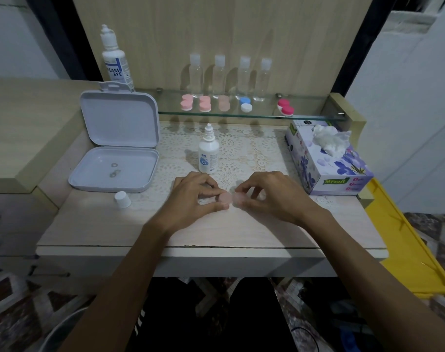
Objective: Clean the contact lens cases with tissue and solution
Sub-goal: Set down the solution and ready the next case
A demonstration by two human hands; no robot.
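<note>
Now both hands pinch pale pink lens case (232, 198) over desk: left hand (193, 193), right hand (272, 193)

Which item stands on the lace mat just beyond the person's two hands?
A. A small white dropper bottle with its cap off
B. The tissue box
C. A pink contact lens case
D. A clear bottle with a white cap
A: the small white dropper bottle stands uncapped on the lace mat, right behind the left hand and right hand; a loose white cap lies off to the left.
</note>
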